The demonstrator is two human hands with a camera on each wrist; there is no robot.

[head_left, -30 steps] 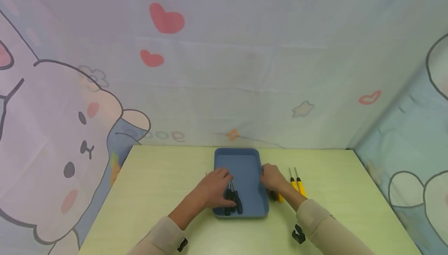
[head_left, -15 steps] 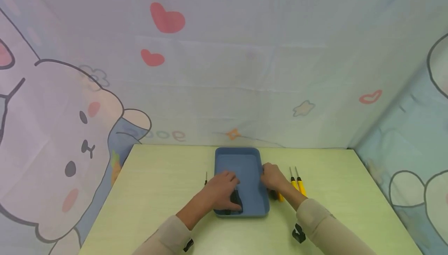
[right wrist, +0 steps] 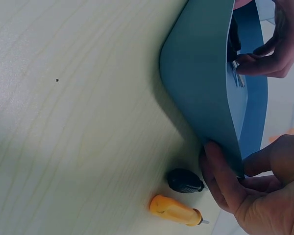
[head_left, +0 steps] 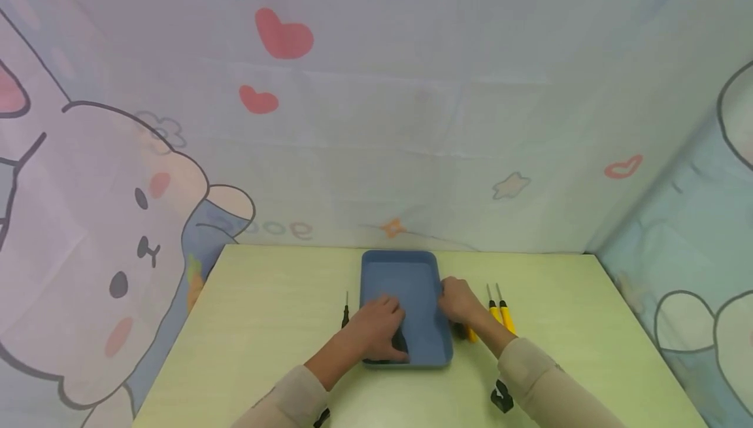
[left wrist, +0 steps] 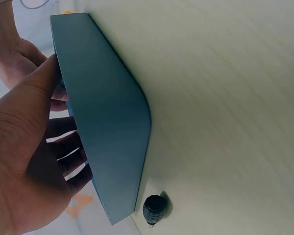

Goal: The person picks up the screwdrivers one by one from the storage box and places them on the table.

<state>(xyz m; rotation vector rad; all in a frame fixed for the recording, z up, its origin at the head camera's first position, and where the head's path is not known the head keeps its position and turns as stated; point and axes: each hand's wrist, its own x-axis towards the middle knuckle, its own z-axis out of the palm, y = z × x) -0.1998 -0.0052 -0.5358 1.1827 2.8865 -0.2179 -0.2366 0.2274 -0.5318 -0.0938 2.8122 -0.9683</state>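
A blue rectangular tray (head_left: 412,278) sits on the table, and several black-handled screwdrivers (head_left: 401,343) lie in its near left part, mostly hidden under my left hand (head_left: 376,327). That hand reaches over the tray's near wall with fingers spread. In the right wrist view its fingertips are right at the metal shafts (right wrist: 239,78), beside the dark handles (right wrist: 234,34). My right hand (head_left: 461,300) grips the tray's right wall; the right wrist view shows fingers (right wrist: 225,181) outside the wall and the thumb inside.
Left of the tray lies a black-handled screwdriver (head_left: 346,315). To the right are two yellow-handled screwdrivers (head_left: 506,317). Close to the tray's right wall, partly under my right wrist, lie a black handle (right wrist: 184,180) and an orange-yellow handle (right wrist: 176,210). A patterned cloth (head_left: 412,121) hangs behind the table.
My left hand has moved right and slightly nearer over the screwdrivers in the tray, uncovering the screwdriver left of it. The right hand keeps its grip on the tray's wall.
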